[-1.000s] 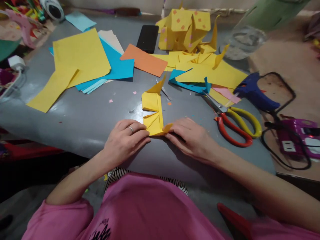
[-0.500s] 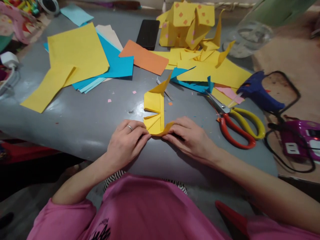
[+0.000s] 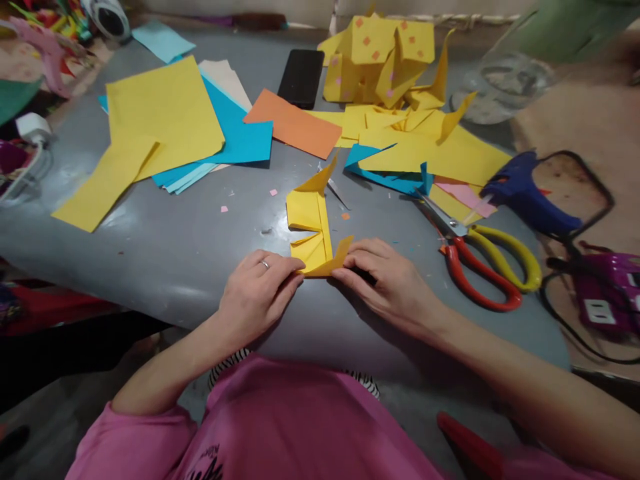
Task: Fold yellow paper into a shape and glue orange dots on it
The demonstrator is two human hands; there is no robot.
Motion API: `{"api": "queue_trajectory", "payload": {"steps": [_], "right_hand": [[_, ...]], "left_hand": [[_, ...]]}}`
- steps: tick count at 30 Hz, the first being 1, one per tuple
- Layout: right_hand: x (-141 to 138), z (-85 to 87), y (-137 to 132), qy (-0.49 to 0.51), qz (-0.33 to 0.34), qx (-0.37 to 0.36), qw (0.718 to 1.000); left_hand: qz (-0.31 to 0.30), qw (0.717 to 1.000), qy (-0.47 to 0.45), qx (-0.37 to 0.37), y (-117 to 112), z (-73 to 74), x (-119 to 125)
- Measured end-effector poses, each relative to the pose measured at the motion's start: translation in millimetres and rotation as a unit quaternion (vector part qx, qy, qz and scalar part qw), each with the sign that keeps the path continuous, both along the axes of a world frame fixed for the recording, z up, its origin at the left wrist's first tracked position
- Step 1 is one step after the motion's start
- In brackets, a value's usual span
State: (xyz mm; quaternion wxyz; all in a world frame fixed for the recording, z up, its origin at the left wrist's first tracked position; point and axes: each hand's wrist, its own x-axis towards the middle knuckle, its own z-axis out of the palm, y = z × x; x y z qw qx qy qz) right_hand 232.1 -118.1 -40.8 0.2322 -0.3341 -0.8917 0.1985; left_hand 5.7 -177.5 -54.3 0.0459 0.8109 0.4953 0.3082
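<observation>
A folded piece of yellow paper (image 3: 311,252) lies on the grey table near its front edge, with a pointed flap standing up at its far end and another at its near right corner. My left hand (image 3: 260,287), with a ring on one finger, pinches its near left corner between thumb and fingers. At the near right corner my right hand (image 3: 383,280) is closed on the edge by the raised flap. Its fingertips partly hide that corner. Just behind the folded paper lie tweezers (image 3: 336,190).
Scissors (image 3: 483,260) and a blue glue gun (image 3: 533,193) with a black cord lie at right. Behind are yellow sheets (image 3: 165,120), an orange strip (image 3: 295,123), a phone (image 3: 301,78) and a dotted yellow paper model (image 3: 380,60). A clear bottle (image 3: 505,87) lies at back right.
The view has shifted slightly, so everything sits a little lower and further right. The near right flap stands more upright, and both hands still hold the paper's near edge.
</observation>
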Motion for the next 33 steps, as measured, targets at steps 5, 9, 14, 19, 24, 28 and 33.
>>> {"api": "queue_trajectory", "payload": {"steps": [5,9,14,19,24,28,33], "right_hand": [[-1.4,1.5,1.0,0.002,-0.023,-0.034,0.999],[-2.3,2.3,2.9,-0.003,-0.047,-0.048,0.998],[-4.5,4.4,8.1,-0.025,-0.06,-0.059,0.996],[-7.8,6.1,12.4,-0.037,-0.08,-0.086,0.992],[-7.8,6.8,12.3,-0.041,-0.083,-0.081,0.992],[-5.0,3.8,11.4,-0.034,-0.073,-0.061,0.995],[-1.8,-4.0,9.6,-0.045,-0.064,0.004,0.997]], "left_hand": [[-0.001,1.0,0.007,-0.008,0.0,0.1,0.5],[-0.008,1.0,0.026,0.001,-1.1,1.0,2.0],[-0.009,0.998,0.052,0.039,-2.1,0.1,5.2],[-0.024,0.997,0.034,0.069,-1.0,-3.8,5.9],[-0.024,0.997,0.03,0.071,-0.3,-4.7,5.3],[-0.022,0.998,0.03,0.058,0.3,-3.9,5.7],[-0.035,0.997,0.039,0.058,-1.5,-3.7,5.3]]}}
